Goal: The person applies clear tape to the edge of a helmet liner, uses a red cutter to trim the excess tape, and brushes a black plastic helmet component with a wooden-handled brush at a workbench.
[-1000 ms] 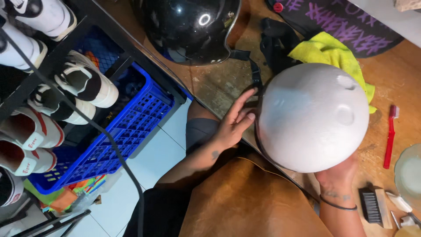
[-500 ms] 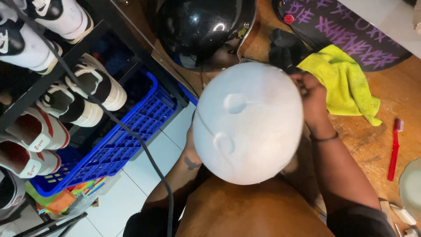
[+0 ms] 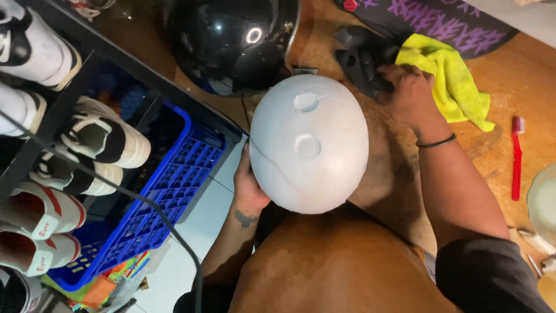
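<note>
A white foam helmet liner (image 3: pixel 308 145), dome up with two round dimples, is held from its left underside by my left hand (image 3: pixel 249 188). My right hand (image 3: pixel 409 95) has left the liner and rests on black padding pieces (image 3: pixel 359 61) next to a yellow cloth (image 3: pixel 452 81) on the wooden table. A glossy black helmet shell (image 3: pixel 231 40) sits just beyond the liner.
A blue plastic crate (image 3: pixel 174 179) and a black rack of white sneakers (image 3: pixel 87 139) stand at the left. A red toothbrush (image 3: pixel 515 156) lies on the table at the right, near a pale bowl (image 3: pixel 544 203). A black board with purple lettering (image 3: pixel 440 23) lies at the back.
The white liner was swung from my right side to the left and is now held by my left hand alone. My right hand moved off it to the black pads by the yellow cloth.
</note>
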